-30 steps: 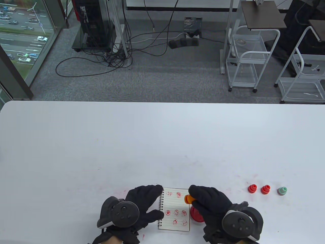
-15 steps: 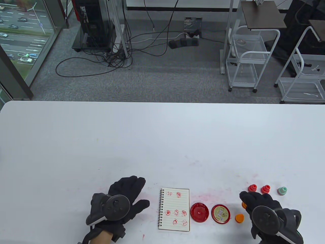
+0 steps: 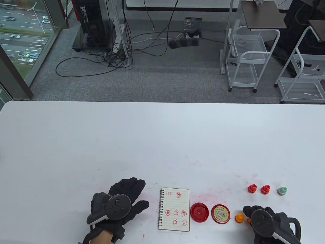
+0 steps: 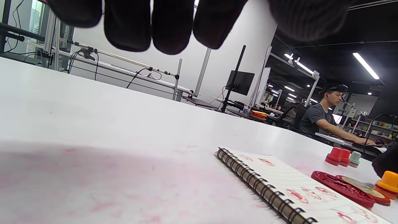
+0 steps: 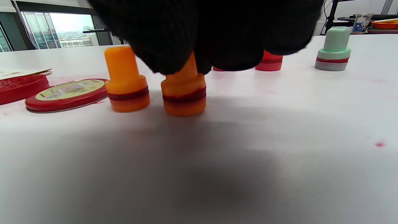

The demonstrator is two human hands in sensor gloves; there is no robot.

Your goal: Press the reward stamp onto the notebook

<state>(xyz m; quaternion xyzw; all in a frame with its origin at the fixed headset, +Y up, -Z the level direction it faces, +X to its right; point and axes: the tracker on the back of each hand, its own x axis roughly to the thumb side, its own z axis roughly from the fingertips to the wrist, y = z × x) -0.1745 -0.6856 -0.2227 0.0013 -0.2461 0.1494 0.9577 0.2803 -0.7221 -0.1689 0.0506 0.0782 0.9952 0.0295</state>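
The spiral notebook (image 3: 175, 209) lies open near the table's front edge with several red prints on its page; it also shows in the left wrist view (image 4: 289, 186). My left hand (image 3: 141, 195) is open, fingers spread, on the table left of the notebook and apart from it. My right hand (image 3: 254, 213) is far right of the notebook. Its fingers (image 5: 199, 37) hold the handle of an orange stamp (image 5: 184, 93) that stands upright on the table. A second orange stamp (image 3: 239, 218) stands free just to its left.
An open red ink pad (image 3: 199, 212) and its lid (image 3: 220, 214) lie between the notebook and the orange stamps. Two red stamps (image 3: 252, 188) (image 3: 265, 189) and a green stamp (image 3: 282, 190) stand in a row behind my right hand. Pink ink smears mark the table.
My right hand carried the orange stamp from the notebook to the right and lowered it beside the other orange stamp. My left hand came off the notebook and moved left.
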